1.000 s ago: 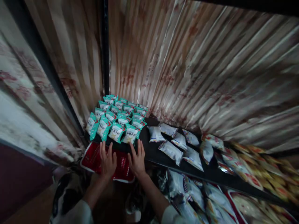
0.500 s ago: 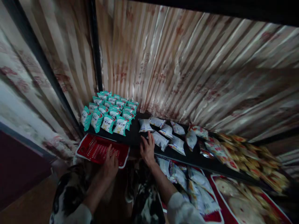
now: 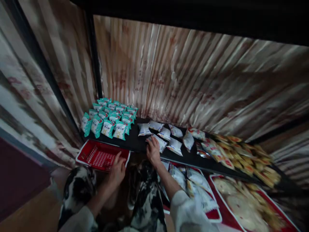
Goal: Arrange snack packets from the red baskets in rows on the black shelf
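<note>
My right hand [image 3: 154, 150] is over the black shelf, its fingers closed at the near-left end of a white snack packet [image 3: 160, 143], which lies flat. Part of that end is hidden by the fingers. Around it lie several more white packets, one a little behind and to the left [image 3: 144, 129]. My left hand [image 3: 117, 167] is at the right edge of a red plastic basket [image 3: 101, 158], fingers apart and holding nothing. The basket sits below the shelf's front edge, with its perforated bottom showing.
Teal snack packets [image 3: 111, 117] stand in rows at the shelf's left end. Yellowish packets [image 3: 248, 158] fill its right part. Below are a red basket with white packets [image 3: 201, 193] and another basket with pale packs [image 3: 246, 203]. Pleated curtain [image 3: 169, 74] hangs behind; a black post [image 3: 94, 58] stands left.
My right hand's spread fingers have come down onto the end of the white packet. My left hand has shifted slightly right relative to the basket. The whole view has tilted a little.
</note>
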The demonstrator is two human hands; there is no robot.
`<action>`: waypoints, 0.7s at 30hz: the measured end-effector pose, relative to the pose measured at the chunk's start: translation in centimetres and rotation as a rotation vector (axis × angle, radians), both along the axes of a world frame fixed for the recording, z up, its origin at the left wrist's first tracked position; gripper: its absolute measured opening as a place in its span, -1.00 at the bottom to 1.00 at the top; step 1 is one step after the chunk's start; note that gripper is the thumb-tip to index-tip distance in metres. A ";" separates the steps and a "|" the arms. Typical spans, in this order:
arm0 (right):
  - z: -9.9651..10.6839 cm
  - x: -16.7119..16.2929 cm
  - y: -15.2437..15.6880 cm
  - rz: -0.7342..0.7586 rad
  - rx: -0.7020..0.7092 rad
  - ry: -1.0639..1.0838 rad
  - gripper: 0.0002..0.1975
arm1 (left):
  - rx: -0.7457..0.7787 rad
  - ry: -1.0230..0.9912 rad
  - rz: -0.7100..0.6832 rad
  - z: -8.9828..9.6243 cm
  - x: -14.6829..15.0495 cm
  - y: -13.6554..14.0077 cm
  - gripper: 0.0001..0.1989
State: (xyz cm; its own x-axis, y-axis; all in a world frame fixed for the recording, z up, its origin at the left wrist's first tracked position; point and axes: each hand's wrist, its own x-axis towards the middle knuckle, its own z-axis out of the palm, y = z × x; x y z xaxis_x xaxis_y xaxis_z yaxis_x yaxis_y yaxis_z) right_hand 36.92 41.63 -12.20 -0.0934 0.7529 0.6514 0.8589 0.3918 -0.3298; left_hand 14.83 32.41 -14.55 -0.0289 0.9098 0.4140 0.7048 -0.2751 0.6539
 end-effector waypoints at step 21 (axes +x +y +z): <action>2.2 1.3 5.7 -0.227 -0.174 -0.016 -0.63 | -0.042 -0.019 -0.293 3.1 5.4 8.6 -0.67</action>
